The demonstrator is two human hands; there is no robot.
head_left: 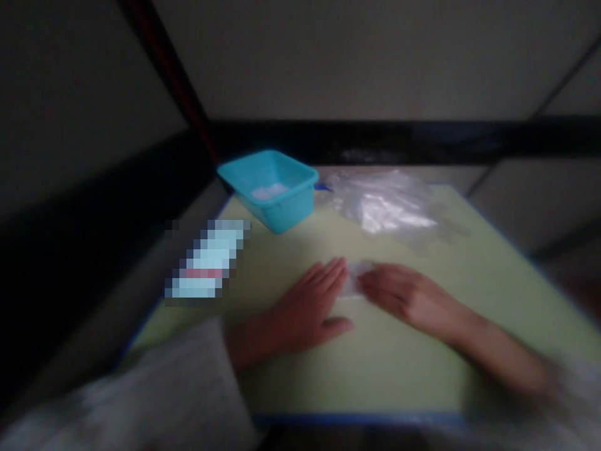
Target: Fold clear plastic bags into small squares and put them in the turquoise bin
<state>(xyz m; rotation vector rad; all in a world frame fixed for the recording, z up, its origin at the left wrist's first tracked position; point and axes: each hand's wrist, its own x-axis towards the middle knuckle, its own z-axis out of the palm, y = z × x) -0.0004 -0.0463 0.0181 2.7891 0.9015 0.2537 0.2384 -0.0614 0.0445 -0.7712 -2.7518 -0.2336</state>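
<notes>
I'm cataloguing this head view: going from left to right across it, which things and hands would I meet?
Pixelated patch → turquoise basin → left hand → small pale piece → right hand.

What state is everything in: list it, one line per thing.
Turquoise rectangular plastic basin: upright, open-topped, something whitish inside.
Heap of clear plastic: crumpled, lying on the yellow-green table.
Small whitish translucent piece: on the table, partly covered, too blurred for detail.
Left hand: fingers extended together, thumb apart.
Right hand: fingers bent, fingertips at the whitish piece.
Pale oblong item: pixelated, state cannot be told.
</notes>
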